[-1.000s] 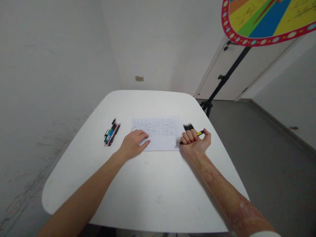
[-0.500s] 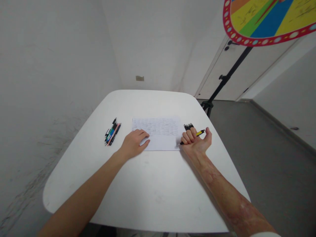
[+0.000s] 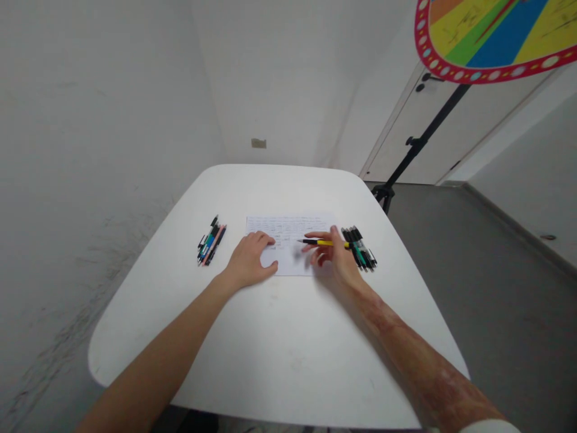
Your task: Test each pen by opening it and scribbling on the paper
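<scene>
Here, right hand (image 3: 332, 255) gripping a yellow pen (image 3: 322, 243) between thumb and fingers above a handwritten sheet (image 3: 288, 231), left hand (image 3: 250, 261) open on the sheet's lower edge, pen bundle (image 3: 358, 248) just beside the right hand, second pen bundle (image 3: 211, 240) left of the left hand

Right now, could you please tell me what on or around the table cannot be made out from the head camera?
In the head view:
Writing on the sheet of paper: too small and blurred to read.
Part of the sheet: hidden under the left hand.
Grip of the right hand on the yellow-barrelled pen: fingers blurred.
The pen bundle left of the sheet and the pen bundle right of the sheet: too small to count exactly.
Prize wheel: cut off by the top edge.
</scene>
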A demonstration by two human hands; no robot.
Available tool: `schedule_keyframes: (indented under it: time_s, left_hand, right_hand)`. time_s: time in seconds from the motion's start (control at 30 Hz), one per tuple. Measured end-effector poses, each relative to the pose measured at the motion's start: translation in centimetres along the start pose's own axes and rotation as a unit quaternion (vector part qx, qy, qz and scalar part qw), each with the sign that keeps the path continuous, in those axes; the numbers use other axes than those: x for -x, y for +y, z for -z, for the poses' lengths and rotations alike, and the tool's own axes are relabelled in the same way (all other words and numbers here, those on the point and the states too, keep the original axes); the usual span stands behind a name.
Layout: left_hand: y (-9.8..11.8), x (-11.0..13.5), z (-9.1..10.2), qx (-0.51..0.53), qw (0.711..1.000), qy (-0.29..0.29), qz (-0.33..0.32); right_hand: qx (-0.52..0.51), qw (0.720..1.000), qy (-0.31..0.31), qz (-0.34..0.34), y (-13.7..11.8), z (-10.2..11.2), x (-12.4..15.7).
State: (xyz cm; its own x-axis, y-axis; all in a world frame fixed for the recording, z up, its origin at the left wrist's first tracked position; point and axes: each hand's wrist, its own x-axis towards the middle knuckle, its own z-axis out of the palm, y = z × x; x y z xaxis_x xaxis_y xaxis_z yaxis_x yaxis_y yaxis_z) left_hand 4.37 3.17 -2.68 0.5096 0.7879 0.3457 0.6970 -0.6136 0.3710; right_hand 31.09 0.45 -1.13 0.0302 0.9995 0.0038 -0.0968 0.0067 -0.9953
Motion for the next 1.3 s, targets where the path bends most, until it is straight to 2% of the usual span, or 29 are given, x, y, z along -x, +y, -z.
schedule_keyframes:
  time_s: [0.07, 0.17, 0.27, 0.37, 0.97, 1.13, 1.3]
  left_hand:
    - [-0.1, 0.0, -0.1, -0.006, 1.0, -0.002, 0.007]
    - [-0.1, -0.1, -0.3, -0.014, 1.0, -0.004, 0.011]
    - [-0.1, -0.1, -0.3, -0.018, 1.0, -0.006, 0.013]
    - [-0.1, -0.1, -0.3, -0.015, 1.0, -0.007, 0.014]
    - [-0.1, -0.1, -0.3, -0.015, 1.0, -0.009, 0.018]
    - [-0.2, -0.1, -0.5, -0.018, 1.0, -0.009, 0.016]
    - [-0.1, -0.1, -0.4, -0.014, 1.0, -0.01, 0.018]
  right_hand:
    - [0.069, 0.998, -0.016, -0.002, 0.1, -0.9, -0.2]
    - [0.137, 0.99, -0.013, 0.037, 0.6, -2.0, -1.1]
    - [0.147, 0.985, -0.011, 0.092, 1.6, -2.9, -2.2]
    - [0.156, 0.981, 0.017, 0.118, 2.4, -3.3, -2.7]
    - [0.192, 0.972, -0.026, 0.13, 2.8, -3.6, -2.2]
    - [0.191, 0.973, -0.003, 0.132, 2.7, -3.6, -2.2]
    - [0.199, 0.971, -0.021, 0.129, 2.5, -3.5, -2.2]
